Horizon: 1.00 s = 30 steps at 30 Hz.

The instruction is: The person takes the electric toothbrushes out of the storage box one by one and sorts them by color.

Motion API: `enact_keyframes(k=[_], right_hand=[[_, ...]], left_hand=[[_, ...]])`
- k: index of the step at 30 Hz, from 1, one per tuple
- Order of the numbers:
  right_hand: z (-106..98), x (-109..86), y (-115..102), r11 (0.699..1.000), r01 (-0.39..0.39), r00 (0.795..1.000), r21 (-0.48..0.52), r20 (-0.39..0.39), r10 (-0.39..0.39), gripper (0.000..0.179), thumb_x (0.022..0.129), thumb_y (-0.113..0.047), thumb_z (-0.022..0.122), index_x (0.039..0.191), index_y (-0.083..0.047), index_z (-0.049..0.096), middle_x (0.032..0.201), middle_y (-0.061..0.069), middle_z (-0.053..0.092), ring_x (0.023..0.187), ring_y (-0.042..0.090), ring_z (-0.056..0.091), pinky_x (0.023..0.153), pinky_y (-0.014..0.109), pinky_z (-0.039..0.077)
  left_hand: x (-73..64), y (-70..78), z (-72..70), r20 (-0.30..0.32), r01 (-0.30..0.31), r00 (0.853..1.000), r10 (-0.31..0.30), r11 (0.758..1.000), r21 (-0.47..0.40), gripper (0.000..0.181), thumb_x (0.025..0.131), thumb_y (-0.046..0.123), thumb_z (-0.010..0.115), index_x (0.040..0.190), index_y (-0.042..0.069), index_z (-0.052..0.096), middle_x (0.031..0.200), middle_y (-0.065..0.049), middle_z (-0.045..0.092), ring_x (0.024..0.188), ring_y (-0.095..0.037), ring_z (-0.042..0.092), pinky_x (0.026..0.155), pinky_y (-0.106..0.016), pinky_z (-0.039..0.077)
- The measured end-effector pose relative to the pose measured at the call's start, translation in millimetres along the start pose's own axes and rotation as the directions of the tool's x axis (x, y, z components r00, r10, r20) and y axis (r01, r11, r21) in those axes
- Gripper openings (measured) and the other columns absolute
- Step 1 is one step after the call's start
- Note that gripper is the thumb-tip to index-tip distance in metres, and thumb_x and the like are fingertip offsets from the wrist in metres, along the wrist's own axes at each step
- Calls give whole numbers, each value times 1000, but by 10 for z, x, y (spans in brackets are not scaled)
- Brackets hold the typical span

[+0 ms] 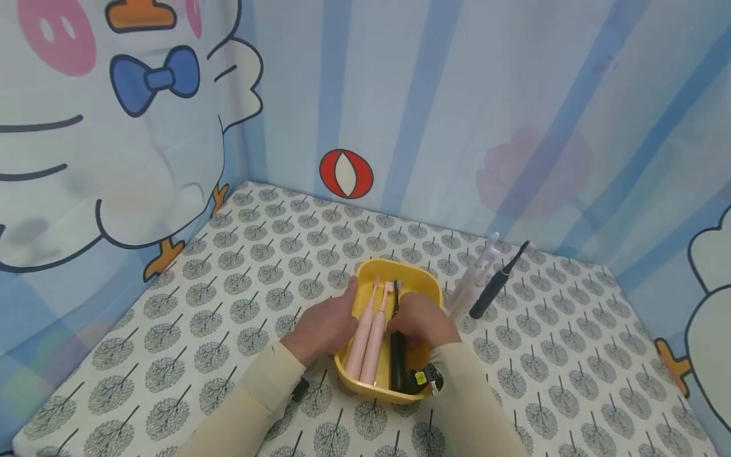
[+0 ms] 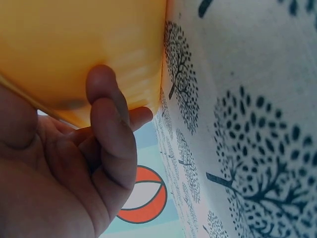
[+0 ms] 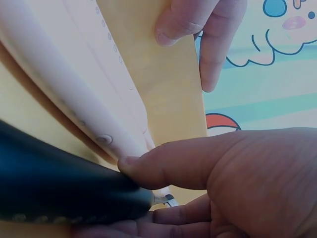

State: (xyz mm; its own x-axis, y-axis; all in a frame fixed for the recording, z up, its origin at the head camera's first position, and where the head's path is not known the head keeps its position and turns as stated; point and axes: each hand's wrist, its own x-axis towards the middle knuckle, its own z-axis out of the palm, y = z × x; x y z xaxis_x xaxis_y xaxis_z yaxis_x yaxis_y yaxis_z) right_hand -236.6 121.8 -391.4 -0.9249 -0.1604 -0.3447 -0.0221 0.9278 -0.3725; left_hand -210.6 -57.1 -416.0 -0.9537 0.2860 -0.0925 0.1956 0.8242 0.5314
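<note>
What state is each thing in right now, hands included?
Yellow bin: open-topped, holding toothbrushes.
Two pink toothbrushes: lying side by side in the bin.
Inner black toothbrush: in the bin, held.
Outer black toothbrush: outside the bin, not held.
Pale item beside it: not held, details blurred.
Left hand: gripping the bin's side.
Right hand: gripping the inner black toothbrush.

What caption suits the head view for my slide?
Left hand grips a yellow tray; right hand holds a black toothbrush inside it, beside two pink toothbrushes.
</note>
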Motion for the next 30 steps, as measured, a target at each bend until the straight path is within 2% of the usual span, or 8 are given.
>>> enact_keyframes(k=[18, 30], right_hand=[[-96, -54, -13, 998, -56, 998, 29, -35, 57, 17, 83, -17, 71, 76, -4, 61, 68, 9, 63, 56, 19, 61, 54, 31, 51], [-203, -135, -24, 999, -28, 993, 31, -114, 32, 22, 84, -18, 67, 68, -6, 58, 57, 5, 57, 47, 14, 49, 46, 25, 42]], left_hand=[[1, 11, -2, 8, 12, 1000, -12, 1000, -9, 76, 97, 18, 47, 157, 8, 2, 71, -3, 54, 52, -18, 51, 50, -34, 43], [4, 6, 4, -4, 6, 1000, -6, 1000, -10, 75, 97, 18, 47, 157, 8, 3, 74, -4, 55, 53, -18, 51, 51, -34, 44]])
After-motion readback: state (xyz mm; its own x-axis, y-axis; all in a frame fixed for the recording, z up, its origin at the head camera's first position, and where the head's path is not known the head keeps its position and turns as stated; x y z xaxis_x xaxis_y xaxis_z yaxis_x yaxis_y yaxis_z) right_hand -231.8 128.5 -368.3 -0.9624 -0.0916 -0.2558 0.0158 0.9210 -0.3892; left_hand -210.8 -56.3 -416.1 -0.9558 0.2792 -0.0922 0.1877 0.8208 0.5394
